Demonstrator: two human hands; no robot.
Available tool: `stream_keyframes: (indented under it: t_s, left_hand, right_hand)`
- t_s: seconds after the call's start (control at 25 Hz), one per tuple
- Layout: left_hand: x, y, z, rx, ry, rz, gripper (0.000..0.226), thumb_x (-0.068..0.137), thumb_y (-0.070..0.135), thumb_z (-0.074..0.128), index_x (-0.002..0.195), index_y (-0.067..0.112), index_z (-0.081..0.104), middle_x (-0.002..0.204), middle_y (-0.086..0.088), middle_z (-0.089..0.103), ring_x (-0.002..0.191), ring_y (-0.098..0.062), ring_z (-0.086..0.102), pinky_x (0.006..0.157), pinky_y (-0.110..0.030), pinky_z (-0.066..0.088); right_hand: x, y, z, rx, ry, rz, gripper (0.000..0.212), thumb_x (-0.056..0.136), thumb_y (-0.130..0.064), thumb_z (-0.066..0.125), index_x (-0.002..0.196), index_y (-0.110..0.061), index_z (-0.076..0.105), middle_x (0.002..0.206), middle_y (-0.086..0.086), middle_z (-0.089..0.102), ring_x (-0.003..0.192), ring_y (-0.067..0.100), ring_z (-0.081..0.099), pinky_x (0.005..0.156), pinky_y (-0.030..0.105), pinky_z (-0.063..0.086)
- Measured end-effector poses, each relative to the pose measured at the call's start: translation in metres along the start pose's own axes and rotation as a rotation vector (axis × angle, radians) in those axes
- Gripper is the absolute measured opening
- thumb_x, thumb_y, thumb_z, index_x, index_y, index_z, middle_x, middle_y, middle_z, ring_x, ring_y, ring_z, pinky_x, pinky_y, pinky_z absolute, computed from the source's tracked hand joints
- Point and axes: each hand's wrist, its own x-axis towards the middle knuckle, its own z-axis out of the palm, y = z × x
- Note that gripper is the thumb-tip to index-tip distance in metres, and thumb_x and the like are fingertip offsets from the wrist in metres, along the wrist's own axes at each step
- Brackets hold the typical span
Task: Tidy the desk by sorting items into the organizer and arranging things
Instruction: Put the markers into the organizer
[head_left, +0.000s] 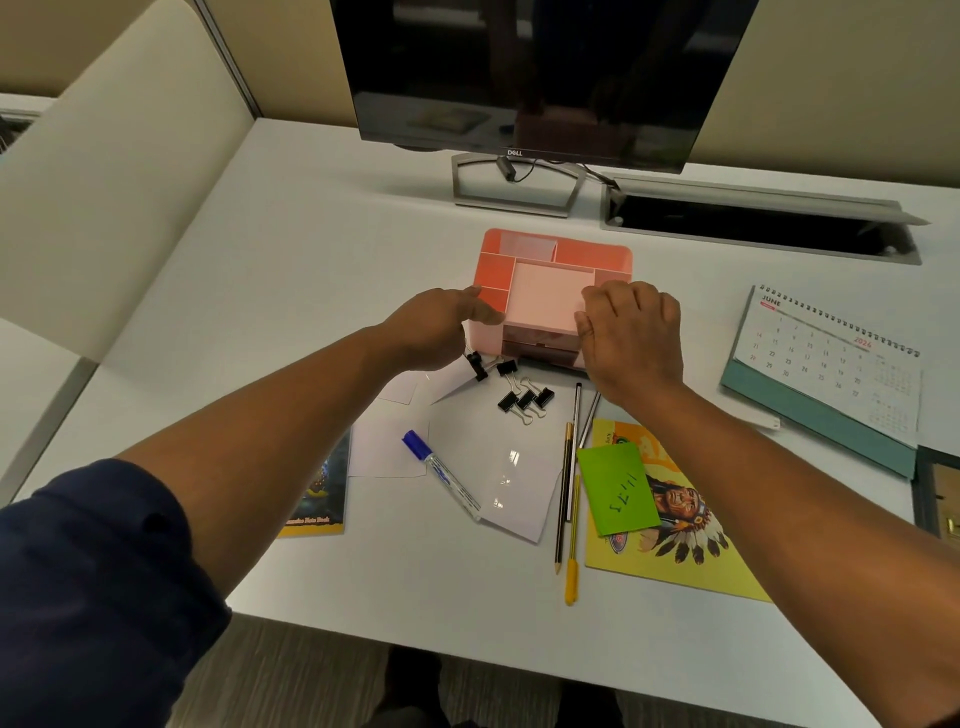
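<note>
The pink plastic compartmented desk organizer (550, 291) stands in front of the black monitor (524, 73). The left hand (436, 325) grips its left side, the right hand (631, 332) its right front corner.

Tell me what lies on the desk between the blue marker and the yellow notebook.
In the head view, between the blue marker and the yellow notebook lie a white sheet and pencils.

The left arm wears a dark navy sleeve (98, 587), pushed up above the elbow, with a small dark button near its cuff. The right arm is bare as far as it shows. Both hands, left hand (434, 325) and right hand (631, 338), wear no rings or watch.
</note>
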Motion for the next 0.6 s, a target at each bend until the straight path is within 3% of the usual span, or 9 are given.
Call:
stream_keyframes:
  t_s: [0.12, 0.24, 0.32, 0.44, 0.6]
  left_hand:
    - [-0.001, 0.001, -0.001, 0.0, 0.001, 0.004, 0.071, 0.085, -0.014, 0.044, 0.138, 0.032, 0.058, 0.161, -0.002, 0.032, 0.144, -0.026, 0.039, 0.115, -0.038, 0.035]
    - [-0.001, 0.001, 0.0, 0.0, 0.008, -0.003, 0.069, 0.086, -0.013, 0.044, 0.137, 0.033, 0.058, 0.161, -0.002, 0.032, 0.141, -0.027, 0.042, 0.113, -0.037, 0.037]
    - [-0.001, 0.002, -0.001, -0.007, 0.008, -0.007, 0.07, 0.086, -0.013, 0.044, 0.137, 0.034, 0.059, 0.161, -0.001, 0.032, 0.141, -0.026, 0.043, 0.111, -0.034, 0.036]
    - [-0.002, 0.003, -0.001, -0.003, 0.0, -0.001, 0.069, 0.086, -0.013, 0.045, 0.138, 0.032, 0.058, 0.162, -0.002, 0.03, 0.142, -0.026, 0.042, 0.111, -0.035, 0.037]
    - [-0.002, 0.002, 0.0, -0.026, -0.002, -0.003, 0.069, 0.087, -0.014, 0.045, 0.138, 0.031, 0.057, 0.162, -0.001, 0.031, 0.144, -0.027, 0.039, 0.114, -0.039, 0.038]
  right_hand:
    - [-0.01, -0.015, -0.007, 0.027, 0.091, 0.011, 0.042, 0.098, -0.037, 0.045, 0.135, -0.019, 0.049, 0.144, 0.006, 0.046, 0.135, 0.032, 0.036, 0.097, 0.049, 0.027]
    - [-0.036, -0.054, -0.009, 0.262, 0.156, -0.069, 0.03, 0.091, -0.028, 0.056, 0.119, -0.02, 0.062, 0.123, 0.001, 0.061, 0.12, 0.028, 0.049, 0.091, 0.046, 0.029]
    - [-0.057, -0.087, -0.005, 0.413, 0.025, -0.131, 0.02, 0.091, -0.03, 0.056, 0.103, -0.022, 0.069, 0.101, -0.002, 0.068, 0.1, 0.025, 0.057, 0.087, 0.042, 0.03]
    - [-0.083, -0.127, 0.004, 0.436, -0.346, -0.166, 0.036, 0.097, -0.05, 0.044, 0.092, -0.025, 0.07, 0.085, -0.006, 0.066, 0.084, 0.018, 0.057, 0.086, 0.041, 0.032]
    - [-0.096, -0.149, 0.015, 0.372, -0.519, -0.167, 0.04, 0.096, -0.057, 0.046, 0.084, -0.023, 0.062, 0.073, -0.004, 0.06, 0.069, 0.016, 0.057, 0.079, 0.038, 0.039]
